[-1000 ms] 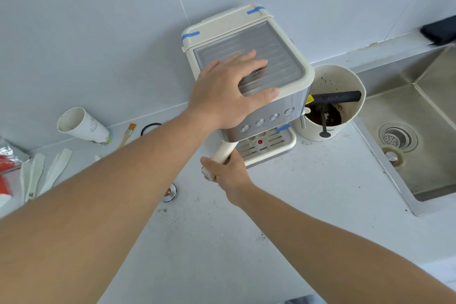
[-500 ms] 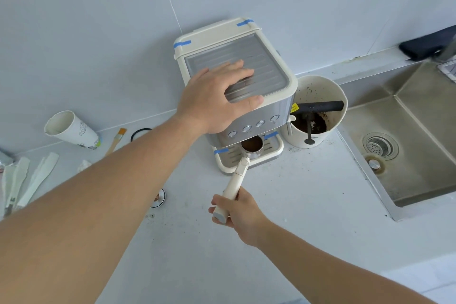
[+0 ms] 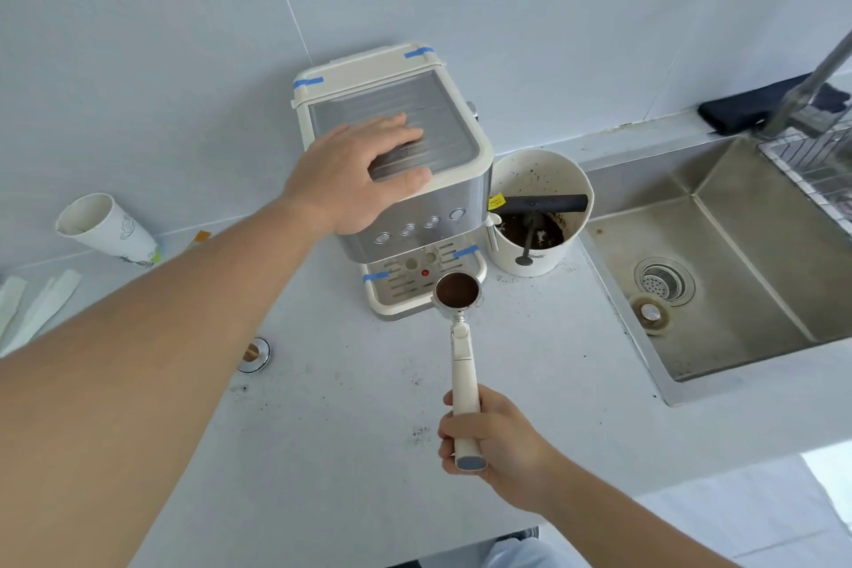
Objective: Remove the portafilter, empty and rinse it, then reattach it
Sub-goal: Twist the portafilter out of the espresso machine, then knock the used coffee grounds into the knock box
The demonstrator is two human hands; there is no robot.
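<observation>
Left hand: the left hand (image 3: 357,173) lies flat on top of the coffee machine (image 3: 396,171), fingers spread out and straight, thumb on the front edge.
Right hand: the right hand (image 3: 488,440) is curled round the end of the cream handle; its grip is wrapped tight on it.
Portafilter: the portafilter (image 3: 460,327) is out of the machine, held in the air in front of the drip tray (image 3: 405,291). Its round metal cup is full of dark brown coffee.
Tub: a white tub (image 3: 539,210) stands just right of the machine, with old coffee inside and a black bar across its top.
Sink: a metal sink (image 3: 728,263) is on the right.
Counter: the grey counter (image 3: 322,429) has little coffee crumbs on it. A paper cup (image 3: 108,228) lies tipped over at the far left.
</observation>
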